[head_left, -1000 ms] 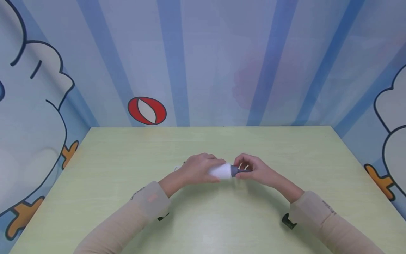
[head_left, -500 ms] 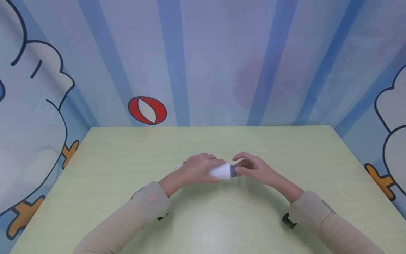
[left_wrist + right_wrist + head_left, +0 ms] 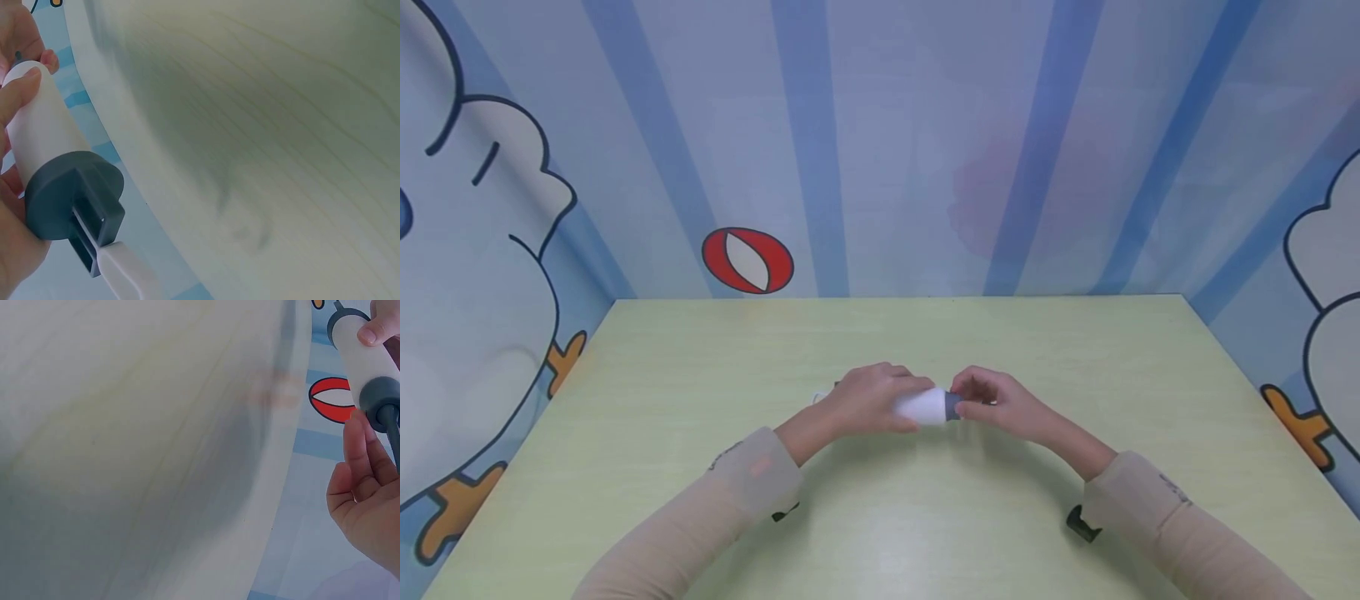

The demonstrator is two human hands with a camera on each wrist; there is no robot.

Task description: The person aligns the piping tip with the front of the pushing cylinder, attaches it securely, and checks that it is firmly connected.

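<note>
A white cylindrical tube lies sideways between my two hands, above the table. My left hand grips its barrel from behind and above. At the tube's right end is a dark grey cap, which the thumb and fingers of my right hand pinch. From that cap a narrow grey stem runs past the right palm, in the right wrist view. The left wrist view shows a grey end piece with a forked bracket, and a white lever stands out from the bracket.
A pale wooden table lies beneath both arms. Behind it rises a blue striped backdrop with a printed red and white ball. Printed cartoon side panels border the table at left and right.
My right hand's fingers opened away from the cap half a second ago and have now closed on it again. My left hand and the tube stay nearly still.
</note>
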